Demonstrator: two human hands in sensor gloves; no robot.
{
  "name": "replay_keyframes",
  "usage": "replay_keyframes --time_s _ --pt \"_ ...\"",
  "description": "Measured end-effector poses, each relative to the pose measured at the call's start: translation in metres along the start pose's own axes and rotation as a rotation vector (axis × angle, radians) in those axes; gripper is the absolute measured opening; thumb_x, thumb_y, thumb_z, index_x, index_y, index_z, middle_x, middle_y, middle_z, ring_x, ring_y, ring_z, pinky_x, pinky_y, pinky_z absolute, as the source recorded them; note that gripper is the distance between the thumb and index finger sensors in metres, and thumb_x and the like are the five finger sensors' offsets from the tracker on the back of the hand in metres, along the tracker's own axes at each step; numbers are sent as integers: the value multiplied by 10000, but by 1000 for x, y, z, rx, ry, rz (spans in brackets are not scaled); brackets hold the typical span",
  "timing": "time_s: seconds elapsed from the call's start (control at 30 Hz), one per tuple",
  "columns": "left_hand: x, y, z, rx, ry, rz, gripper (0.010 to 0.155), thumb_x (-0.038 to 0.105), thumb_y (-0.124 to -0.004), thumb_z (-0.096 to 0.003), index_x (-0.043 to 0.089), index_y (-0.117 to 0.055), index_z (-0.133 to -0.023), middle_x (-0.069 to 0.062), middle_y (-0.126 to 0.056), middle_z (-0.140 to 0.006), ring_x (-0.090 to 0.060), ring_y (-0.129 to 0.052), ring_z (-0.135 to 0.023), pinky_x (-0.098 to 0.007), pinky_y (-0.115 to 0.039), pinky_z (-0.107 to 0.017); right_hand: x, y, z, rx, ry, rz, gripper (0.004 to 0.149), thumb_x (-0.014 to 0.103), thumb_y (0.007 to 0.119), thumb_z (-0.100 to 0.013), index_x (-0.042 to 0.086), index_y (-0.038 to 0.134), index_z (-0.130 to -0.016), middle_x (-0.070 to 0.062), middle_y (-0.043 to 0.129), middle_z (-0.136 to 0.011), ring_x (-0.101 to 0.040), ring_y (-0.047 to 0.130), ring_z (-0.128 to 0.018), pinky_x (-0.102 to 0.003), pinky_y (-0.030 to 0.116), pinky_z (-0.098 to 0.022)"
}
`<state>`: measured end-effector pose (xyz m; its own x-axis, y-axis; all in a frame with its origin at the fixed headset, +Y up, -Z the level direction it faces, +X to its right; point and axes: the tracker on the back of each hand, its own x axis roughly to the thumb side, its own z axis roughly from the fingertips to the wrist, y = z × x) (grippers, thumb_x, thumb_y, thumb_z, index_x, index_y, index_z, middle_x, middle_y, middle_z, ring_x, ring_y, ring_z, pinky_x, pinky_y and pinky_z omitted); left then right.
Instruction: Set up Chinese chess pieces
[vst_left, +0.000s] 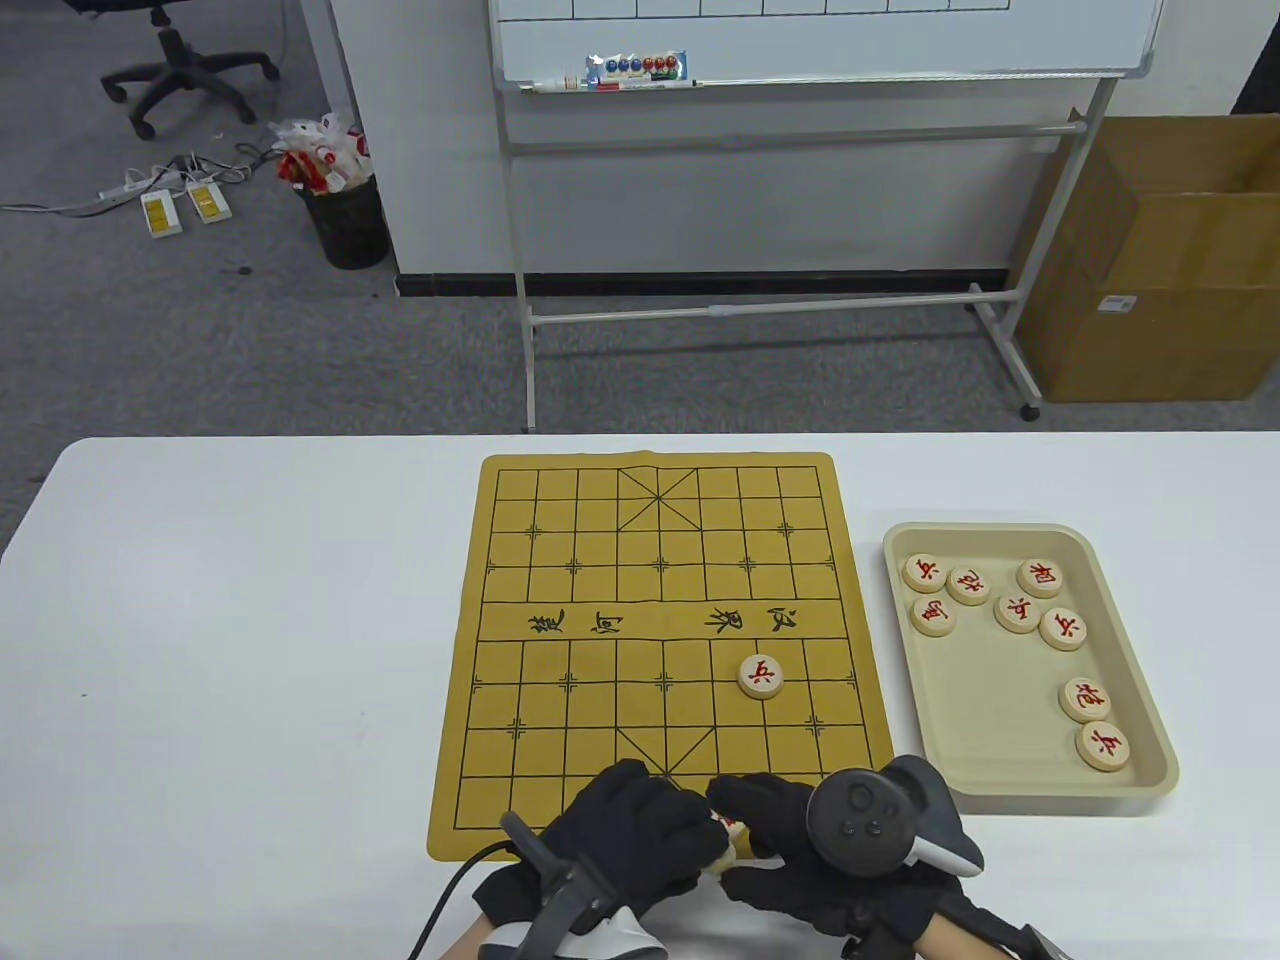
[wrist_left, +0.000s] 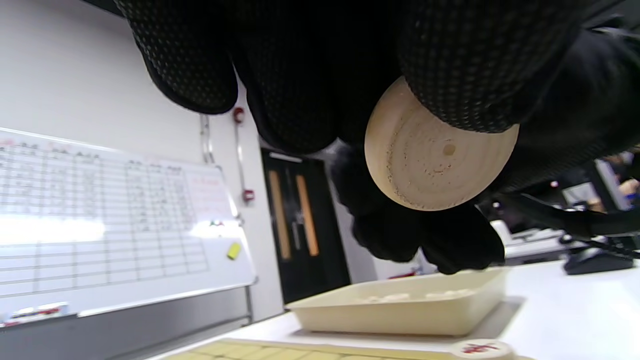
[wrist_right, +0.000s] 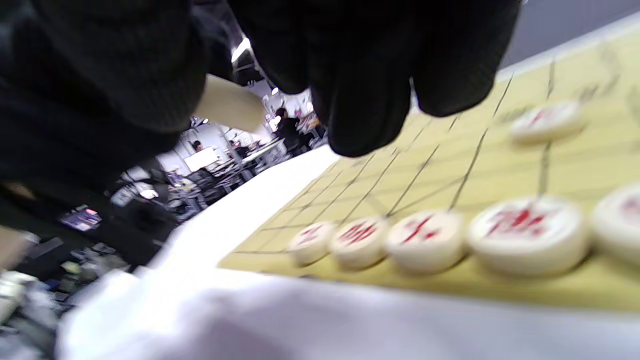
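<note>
Your left hand (vst_left: 640, 835) and right hand (vst_left: 800, 850) meet over the board's (vst_left: 560, 700) near edge. Left fingers (wrist_left: 465, 65) clamp a wooden piece (wrist_left: 435, 160); whether your right fingers grip anything, I cannot tell.

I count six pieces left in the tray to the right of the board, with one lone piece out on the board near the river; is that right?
Not quite: the table view shows eight pieces in the tray, not six. The tray does sit right of the board, and one lone piece stands near the river.
</note>
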<state>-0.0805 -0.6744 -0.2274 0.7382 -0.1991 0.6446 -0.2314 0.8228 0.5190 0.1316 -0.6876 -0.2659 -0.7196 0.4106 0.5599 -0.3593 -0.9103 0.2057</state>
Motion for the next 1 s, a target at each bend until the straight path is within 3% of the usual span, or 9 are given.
replay_keyframes --time_s 0.1,0.17,0.27,0.43,0.5,0.6,0.83,1.0 --pt "-25 8 -3 -37 63 -43 520 486 -891 -266 377 -842 -772 102 -987 -764 -88 -1051 -630 -432 -861 -629 3 2 2 -83 23 213 815 517 807 -430 117 571 -1099 -177 716 -1075 -310 922 -803 -556 707 -671" --pt "-45 11 -4 -84 101 -108 520 498 -897 -254 370 -843 -756 105 -989 -738 -80 -1049 -604 -426 -866 -622 3 2 3 -106 35 261 808 516 800 -433 124 569 -1100 -177 708 -1083 -319 913 -822 -565 694 -679" --pt "-72 10 4 -133 152 -174 517 501 -906 -248 367 -837 -742 105 -981 -727 -81 -1039 -595 -427 -861 -626 3 0 4 -117 40 280 801 515 796 -435 129 571 -1101 -176 705 -1086 -326 905 -836 -571 689 -682" --pt "-112 -9 40 -361 206 -284 514 502 -917 -244 372 -831 -734 108 -970 -729 -82 -1029 -601 -432 -853 -631 3 -2 6 -120 53 273 785 513 789 -442 134 585 -1098 -178 712 -1083 -332 909 -834 -574 688 -680" --pt "-118 -21 58 -472 191 -324 511 500 -920 -242 378 -830 -730 113 -966 -732 -81 -1026 -608 -433 -851 -635 4 -2 6 -118 54 283 780 513 787 -443 137 591 -1097 -181 714 -1082 -337 907 -834 -574 688 -680" --pt "-118 -35 75 -535 165 -350 510 501 -922 -238 380 -831 -725 118 -965 -731 -79 -1025 -608 -432 -849 -638 5 -1 6 -115 52 289 775 514 784 -444 141 593 -1096 -181 716 -1081 -334 908 -837 -573 690 -680" --pt "-115 -61 87 -567 103 -384 508 507 -940 -213 376 -843 -695 120 -978 -700 -73 -1036 -578 -425 -866 -620 4 -1 7 -108 61 289 767 513 779 -446 143 600 -1094 -181 713 -1083 -334 908 -838 -572 689 -681" --pt "-114 -64 91 -586 95 -375 542 508 -943 -205 360 -814 -711 109 -953 -711 -83 -1013 -596 -442 -845 -638 3 -2 7 -120 63 280 762 510 780 -447 144 604 -1091 -180 720 -1078 -331 911 -835 -571 691 -680"
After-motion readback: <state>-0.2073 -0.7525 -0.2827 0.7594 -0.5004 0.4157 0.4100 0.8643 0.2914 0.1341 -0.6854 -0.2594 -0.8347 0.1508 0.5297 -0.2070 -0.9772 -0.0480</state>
